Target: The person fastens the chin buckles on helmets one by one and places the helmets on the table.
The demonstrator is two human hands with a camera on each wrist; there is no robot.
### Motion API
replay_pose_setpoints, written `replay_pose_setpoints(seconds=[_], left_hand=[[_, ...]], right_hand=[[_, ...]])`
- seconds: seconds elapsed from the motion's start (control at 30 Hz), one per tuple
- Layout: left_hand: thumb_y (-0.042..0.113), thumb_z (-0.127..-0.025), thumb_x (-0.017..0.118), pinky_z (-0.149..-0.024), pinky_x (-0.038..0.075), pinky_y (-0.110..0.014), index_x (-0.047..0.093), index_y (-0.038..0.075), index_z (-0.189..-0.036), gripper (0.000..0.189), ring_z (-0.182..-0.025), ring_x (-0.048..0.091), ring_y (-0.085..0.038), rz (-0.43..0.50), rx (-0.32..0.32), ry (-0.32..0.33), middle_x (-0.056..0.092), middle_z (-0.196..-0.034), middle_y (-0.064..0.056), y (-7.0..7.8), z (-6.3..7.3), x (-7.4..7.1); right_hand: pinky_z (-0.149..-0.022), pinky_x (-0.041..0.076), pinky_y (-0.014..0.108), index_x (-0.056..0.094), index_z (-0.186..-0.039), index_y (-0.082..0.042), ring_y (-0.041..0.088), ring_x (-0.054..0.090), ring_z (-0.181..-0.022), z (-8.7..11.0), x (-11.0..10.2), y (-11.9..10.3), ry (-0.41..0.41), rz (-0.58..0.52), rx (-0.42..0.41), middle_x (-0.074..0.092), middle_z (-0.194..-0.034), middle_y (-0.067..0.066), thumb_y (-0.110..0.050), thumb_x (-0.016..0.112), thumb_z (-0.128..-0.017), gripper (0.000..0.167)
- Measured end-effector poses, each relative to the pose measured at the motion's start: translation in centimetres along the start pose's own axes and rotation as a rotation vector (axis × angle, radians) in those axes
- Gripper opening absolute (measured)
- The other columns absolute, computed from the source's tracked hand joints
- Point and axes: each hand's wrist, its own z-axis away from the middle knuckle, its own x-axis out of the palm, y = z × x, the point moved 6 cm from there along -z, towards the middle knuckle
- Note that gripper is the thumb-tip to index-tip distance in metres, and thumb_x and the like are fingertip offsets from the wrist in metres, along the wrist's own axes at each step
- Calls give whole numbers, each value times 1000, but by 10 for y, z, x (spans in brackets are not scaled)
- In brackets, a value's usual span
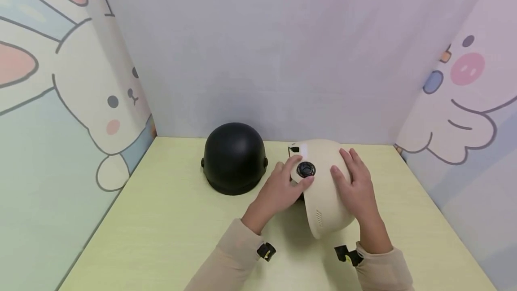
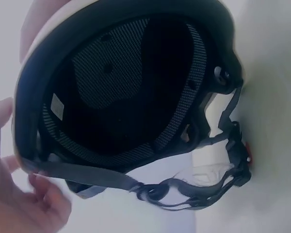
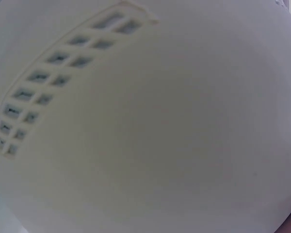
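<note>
The cream helmet (image 1: 328,192), black lining (image 2: 109,68) inside, tilts toward the tabletop's (image 1: 161,219) far edge, left fingers (image 1: 288,166) gripping its rim, right fingers (image 1: 349,164) spread across its shell.

Runs cream over the vented helmet (image 1: 326,196), plain black over the neighbouring helmet (image 1: 234,156), yellow-green across the table (image 1: 161,219), beige along both sleeves (image 1: 230,255), cartoon animals (image 1: 82,86) on pastel side walls (image 1: 36,169).

I see on my feed a yellow table (image 1: 161,237): black helmet (image 1: 234,156) at eleven o'clock, tipped cream helmet (image 1: 323,192) at one.
</note>
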Motion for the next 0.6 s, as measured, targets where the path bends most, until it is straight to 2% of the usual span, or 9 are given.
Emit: replay_pose_setpoints(seconds=[0.1,0.23,0.37,0.5,0.6], left_hand=[[62,-90,56,-64,41,-30,44,24,-146,68,-78,45,-17,-66,17,50,44,-97,-4,7,0,-4],[55,-91,60,-70,38,-30,53,20,-139,60,-84,40,-17,-181,102,150,40,-96,-3,19,-4,-6],[52,-94,57,-83,38,-37,58,21,-135,51,-102,44,-21,-347,179,223,46,-113,-7,32,-9,-2],[45,-100,49,-100,34,-45,55,21,-139,47,-128,39,-27,-467,229,215,43,-140,-12,44,-17,5],[40,-103,41,-108,28,-44,50,18,-144,47,-137,34,-28,-529,250,142,40,-148,-13,53,-23,12]], right_hand=[[-101,20,70,47,-143,-3,49,24,-137,0,0,-1,1,3,-9,29,-153,24,-28,59,-96,54],[-100,21,70,47,-143,-2,50,24,-136,0,0,-1,-7,17,-13,28,-153,25,-28,59,-96,55],[-99,22,72,45,-145,-3,49,22,-138,1,0,-1,-16,31,-6,26,-154,24,-29,58,-97,56],[-98,24,71,40,-149,-6,45,21,-140,4,0,1,-36,24,15,23,-156,19,-31,53,-100,57],[-98,24,71,36,-151,-7,45,21,-140,6,1,3,-42,-8,27,22,-157,18,-31,49,-102,56]])
